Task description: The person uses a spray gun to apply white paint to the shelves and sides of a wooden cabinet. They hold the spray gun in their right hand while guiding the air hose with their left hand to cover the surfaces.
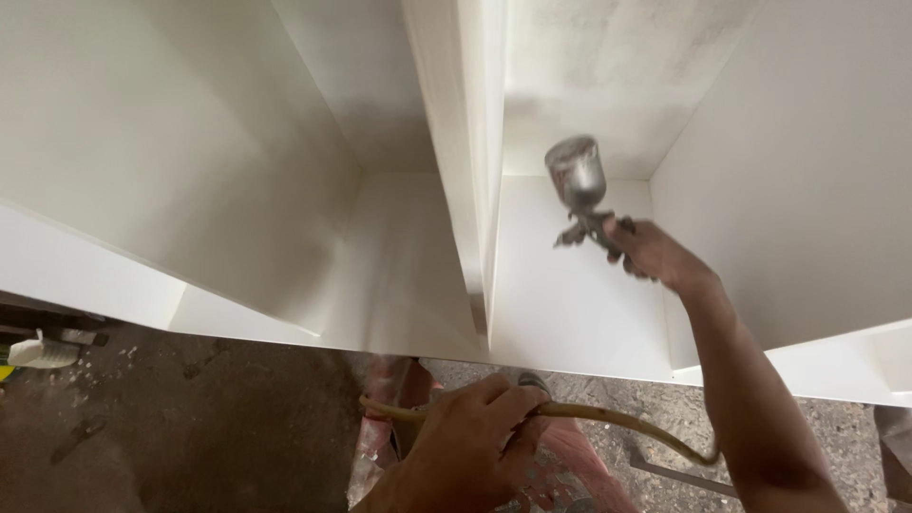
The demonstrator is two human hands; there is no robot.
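My right hand (651,252) reaches into the right compartment of a white cabinet (465,142) and grips a metal spray gun (579,190) with a grey cup on top. The gun points toward the compartment's left side and back wall, where the back panel looks patchy grey. Low in front, my left hand (475,446) is closed around a yellowish air hose (617,418), which curves right toward my right arm.
A vertical white divider (475,190) separates the two open compartments. The cabinet's front edge (95,280) runs across the view. Below is a stained concrete floor (190,418), a paint-spattered stand (389,418) under the cabinet, and a small white object (38,351) at far left.
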